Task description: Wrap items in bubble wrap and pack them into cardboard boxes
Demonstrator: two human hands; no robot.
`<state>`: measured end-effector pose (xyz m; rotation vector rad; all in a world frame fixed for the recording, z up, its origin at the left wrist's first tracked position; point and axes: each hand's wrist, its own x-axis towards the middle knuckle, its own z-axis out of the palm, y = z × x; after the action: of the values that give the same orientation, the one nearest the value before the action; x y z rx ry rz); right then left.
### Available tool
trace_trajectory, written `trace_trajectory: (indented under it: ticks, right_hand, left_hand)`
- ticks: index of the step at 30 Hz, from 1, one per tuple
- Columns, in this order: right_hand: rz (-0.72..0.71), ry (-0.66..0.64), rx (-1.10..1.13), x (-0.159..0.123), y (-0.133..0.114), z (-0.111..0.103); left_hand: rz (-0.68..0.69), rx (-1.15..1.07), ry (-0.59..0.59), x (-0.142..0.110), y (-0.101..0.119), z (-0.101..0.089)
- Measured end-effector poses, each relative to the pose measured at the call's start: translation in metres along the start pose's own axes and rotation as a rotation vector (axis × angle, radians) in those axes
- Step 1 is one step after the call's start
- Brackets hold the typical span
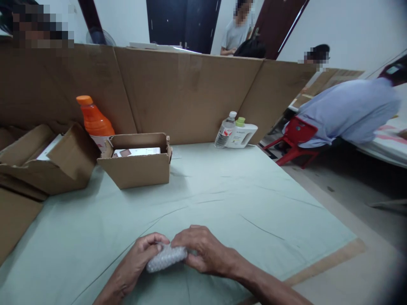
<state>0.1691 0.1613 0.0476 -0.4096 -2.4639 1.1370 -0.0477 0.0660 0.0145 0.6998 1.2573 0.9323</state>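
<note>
The pale green cloth (229, 203) is running under the open carton (144, 173), and a cardboard screen (190, 93) is standing behind that carton. Well off to the carton's right, a person in a pale blue shirt (346, 108) is leaning over. Left of the carton, a wider box (68, 173) is gaping open; just behind the carton's left end, an orange bottle (97, 120) is poking up. Away to the carton's right, a white jug (243, 136) is standing beside a clear bottle (224, 133). And in front of the carton, well apart from it, the left hand (138, 256) is gripping one end of a bubble-wrapped bundle (167, 258) while the right hand (205, 250) is gripping the other; whether the bundle is touching the cloth, I cannot tell.
</note>
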Motion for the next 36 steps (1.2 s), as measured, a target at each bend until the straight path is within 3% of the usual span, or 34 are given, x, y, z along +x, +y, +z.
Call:
trace_trajectory:
  ticks: [2,5,8,10,13,17,20,25,31,36]
  right_hand:
    - [0.017,0.117,0.010,0.017,-0.006,-0.021]
    - [0.083,0.309,0.032,0.056,-0.020,-0.068]
    - [0.110,0.508,-0.055,0.110,-0.029,-0.114]
    - [0.111,0.556,-0.128,0.148,-0.027,-0.135]
    - [0.209,0.468,-0.363,0.196,-0.017,-0.153]
    - [0.468,0.247,-0.864,0.227,-0.014,-0.154]
    - [0.544,0.147,-1.111,0.241,-0.020,-0.144]
    - [0.561,-0.012,-1.057,0.260,-0.025,-0.129]
    - [0.613,-0.136,-0.955,0.252,-0.034,-0.140]
    - [0.606,-0.106,-1.022,0.250,-0.039,-0.134]
  left_hand:
    - [0.102,0.081,0.038,0.009,0.013,-0.014]
    - [0.259,0.118,0.264,0.031,0.029,-0.036]
    - [0.376,0.139,0.483,0.058,0.027,-0.045]
    - [0.458,0.203,0.559,0.072,0.017,-0.043]
    - [0.559,0.301,0.541,0.081,0.001,-0.040]
    - [0.653,0.404,0.526,0.082,-0.006,-0.041]
    - [0.683,0.430,0.523,0.085,-0.005,-0.043]
    - [0.717,0.432,0.522,0.089,-0.007,-0.043]
    - [0.730,0.427,0.520,0.089,-0.006,-0.042]
    - [0.730,0.432,0.526,0.088,-0.004,-0.042]
